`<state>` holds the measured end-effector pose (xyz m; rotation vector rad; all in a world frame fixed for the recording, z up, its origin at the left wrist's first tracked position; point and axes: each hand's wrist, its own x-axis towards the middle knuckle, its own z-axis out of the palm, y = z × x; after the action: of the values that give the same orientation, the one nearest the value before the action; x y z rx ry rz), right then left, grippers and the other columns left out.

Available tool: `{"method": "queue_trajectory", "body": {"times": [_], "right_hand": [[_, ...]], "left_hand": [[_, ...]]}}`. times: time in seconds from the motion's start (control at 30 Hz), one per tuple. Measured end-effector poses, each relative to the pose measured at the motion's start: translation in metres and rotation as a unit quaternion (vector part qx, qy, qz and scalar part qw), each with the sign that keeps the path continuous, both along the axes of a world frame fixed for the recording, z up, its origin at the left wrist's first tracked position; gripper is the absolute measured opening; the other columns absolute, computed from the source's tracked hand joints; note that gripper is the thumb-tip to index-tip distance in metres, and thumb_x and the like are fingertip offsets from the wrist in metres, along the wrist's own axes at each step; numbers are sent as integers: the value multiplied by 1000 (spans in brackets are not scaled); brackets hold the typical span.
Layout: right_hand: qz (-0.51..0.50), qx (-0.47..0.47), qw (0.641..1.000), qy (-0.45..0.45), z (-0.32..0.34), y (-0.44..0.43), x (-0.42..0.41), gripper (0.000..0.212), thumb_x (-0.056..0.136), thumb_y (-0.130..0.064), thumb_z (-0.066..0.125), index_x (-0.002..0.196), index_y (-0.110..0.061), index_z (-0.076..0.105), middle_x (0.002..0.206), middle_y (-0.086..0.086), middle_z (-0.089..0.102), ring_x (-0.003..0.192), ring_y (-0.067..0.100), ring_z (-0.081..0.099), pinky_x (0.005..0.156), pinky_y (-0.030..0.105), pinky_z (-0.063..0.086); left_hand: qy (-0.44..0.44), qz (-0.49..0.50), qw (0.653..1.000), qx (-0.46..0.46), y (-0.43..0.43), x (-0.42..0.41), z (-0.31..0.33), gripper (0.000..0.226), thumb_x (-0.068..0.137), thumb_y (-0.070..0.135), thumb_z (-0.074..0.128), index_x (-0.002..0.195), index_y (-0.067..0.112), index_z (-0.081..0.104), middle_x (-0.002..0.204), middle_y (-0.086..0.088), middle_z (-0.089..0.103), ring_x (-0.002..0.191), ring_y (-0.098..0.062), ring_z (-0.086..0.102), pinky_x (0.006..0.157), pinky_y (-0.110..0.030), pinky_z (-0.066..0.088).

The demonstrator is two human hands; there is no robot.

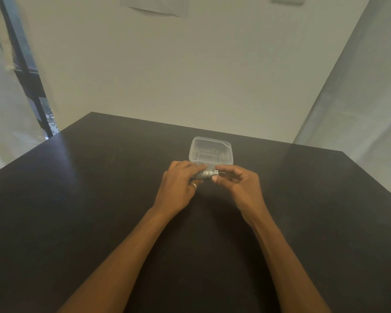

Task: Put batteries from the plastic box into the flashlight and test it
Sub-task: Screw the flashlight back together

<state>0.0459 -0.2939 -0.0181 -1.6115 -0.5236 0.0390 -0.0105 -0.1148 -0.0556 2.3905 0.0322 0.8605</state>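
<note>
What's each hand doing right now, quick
Left hand: closed around the flashlight head.
Right hand: closed, pinching the flashlight's other, narrower end.

No readable text anywhere.
You won't find a legible label on the plastic box (pixel 211 151), the flashlight (pixel 204 174), or the blurred wall paper (pixel 155 5).

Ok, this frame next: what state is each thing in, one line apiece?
Small grey metal flashlight: lying sideways, held between both hands, apparently being opened or closed.
Clear plastic box: on the black table just behind the hands; lid state unclear; dark contents inside.
Left hand: gripping the flashlight's wider end.
Right hand: pinching its narrow end.
</note>
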Motion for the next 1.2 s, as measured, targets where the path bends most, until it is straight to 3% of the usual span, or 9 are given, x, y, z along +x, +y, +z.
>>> {"method": "queue_trajectory", "body": {"times": [0.37, 0.53, 0.77, 0.93, 1.1, 1.2], "right_hand": [[-8, -24, 999, -20, -4, 1, 2, 27, 82, -11, 83, 109, -10, 78, 99, -3, 79, 92, 7, 75, 76, 16, 57], [-22, -33, 999, 8, -5, 3, 0, 20, 89, -25, 78, 102, -9, 77, 87, 3, 79, 75, 14, 76, 66, 22, 58], [-101, -141, 985, -1, 2, 8, -8, 52, 95, -56, 59, 77, -9, 72, 60, 3, 71, 48, 4, 64, 46, 13, 46], [-113, -160, 980, -38, 2, 7, -10, 57, 99, -56, 49, 76, -10, 74, 57, 3, 70, 50, 6, 67, 48, 8, 45], [-59, -131, 989, -33, 2, 2, -7, 32, 103, -31, 57, 86, -11, 76, 68, 5, 74, 55, 11, 68, 46, 11, 43], [-56, -144, 987, -47, 2, 2, -8, 32, 102, -29, 58, 82, -12, 75, 66, 3, 73, 53, 8, 66, 52, 12, 47]], "left_hand": [[-10, -8, 1000, 2, 0, -1, 1, 46, 88, 11, 78, 131, 24, 70, 120, 4, 71, 113, -20, 54, 92, -48, 53], [-16, -13, 1000, 8, 0, -1, 2, 46, 87, 9, 78, 129, 23, 71, 118, 4, 71, 112, -20, 54, 92, -47, 53], [-31, -31, 999, 16, -2, -4, 4, 46, 86, 8, 79, 128, 23, 72, 115, 4, 71, 109, -17, 53, 91, -41, 54], [-23, -26, 999, 21, -3, -4, 4, 46, 86, 7, 79, 129, 23, 72, 116, 4, 71, 110, -16, 53, 93, -39, 53], [-20, -13, 1000, 14, 0, -2, 2, 46, 86, 8, 79, 129, 23, 71, 115, 5, 71, 108, -17, 53, 90, -42, 53], [-22, -19, 999, 14, 0, -2, 2, 48, 86, 6, 79, 129, 24, 71, 115, 6, 70, 108, -15, 52, 90, -41, 53]]}}
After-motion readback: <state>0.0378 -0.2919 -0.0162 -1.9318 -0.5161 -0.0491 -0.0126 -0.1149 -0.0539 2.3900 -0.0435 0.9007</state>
